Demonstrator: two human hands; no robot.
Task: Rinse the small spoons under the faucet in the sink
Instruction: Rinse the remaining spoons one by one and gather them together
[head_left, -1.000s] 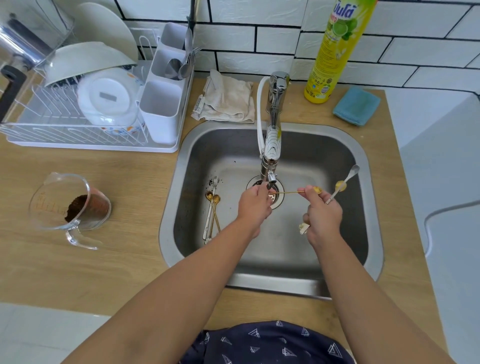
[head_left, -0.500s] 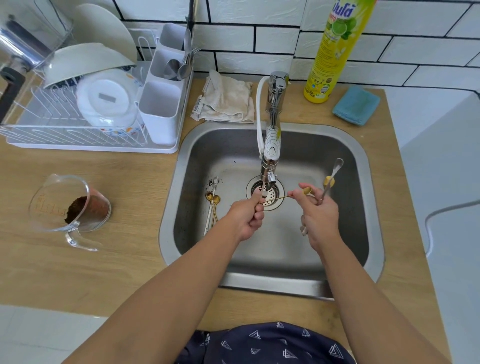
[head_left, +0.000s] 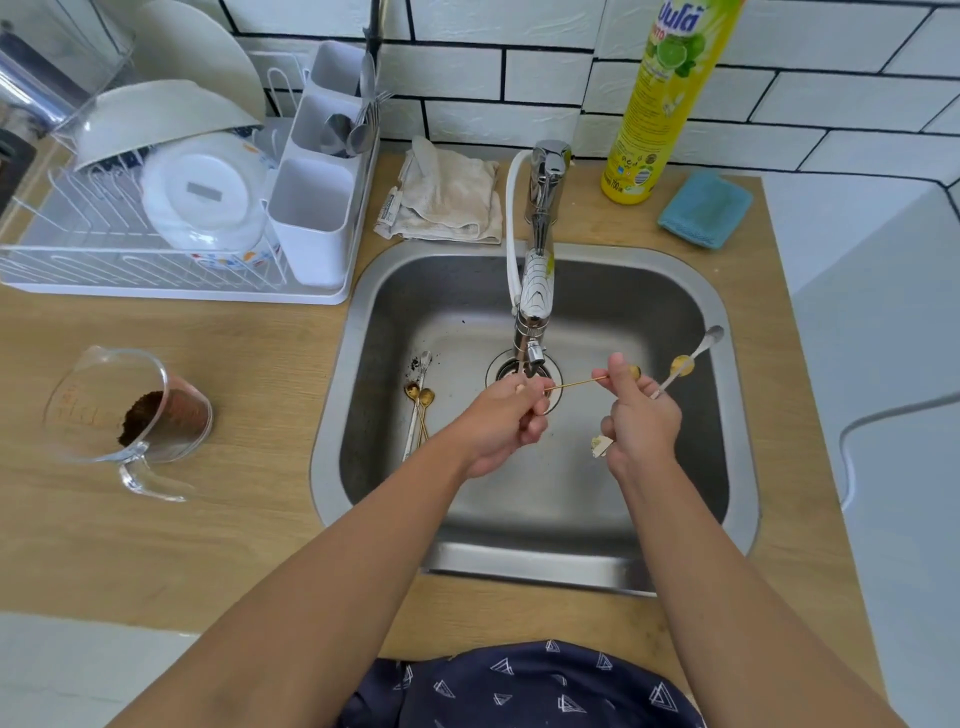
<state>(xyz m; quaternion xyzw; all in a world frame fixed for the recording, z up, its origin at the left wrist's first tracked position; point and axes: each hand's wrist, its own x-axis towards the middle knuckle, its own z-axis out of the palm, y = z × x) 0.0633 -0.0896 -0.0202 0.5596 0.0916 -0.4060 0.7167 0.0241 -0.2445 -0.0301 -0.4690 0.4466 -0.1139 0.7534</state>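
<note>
Holding both hands over the sink (head_left: 737, 467), we pinch one thin gold spoon (head_left: 571, 385) between them. Our left hand (head_left: 501, 423) curls its fingers round one end of it, just below the faucet (head_left: 537, 291) outlet and above the drain (head_left: 506, 370). Our right hand (head_left: 641, 421) pinches the other end between thumb and forefinger, and its remaining fingers grip further spoons: a gold bowl (head_left: 681, 365) and a silver handle (head_left: 701, 351) project up and to the right, and a pale handle end (head_left: 600, 446) protrudes below the hand. The gold spoon lies nearly level between the hands. We cannot tell whether water is running.

Three more small spoons (head_left: 418, 410) lie on the sink floor, left of the drain, beside dark specks. On the bench (head_left: 208, 519), left of the sink, stands a glass measuring jug (head_left: 130, 410) containing brown powder. Behind it sits a white dish rack (head_left: 171, 208) with bowls and a cutlery holder. A crumpled cloth (head_left: 447, 192), a yellow detergent bottle (head_left: 660, 98) and a blue sponge (head_left: 706, 208) stand behind the sink.
</note>
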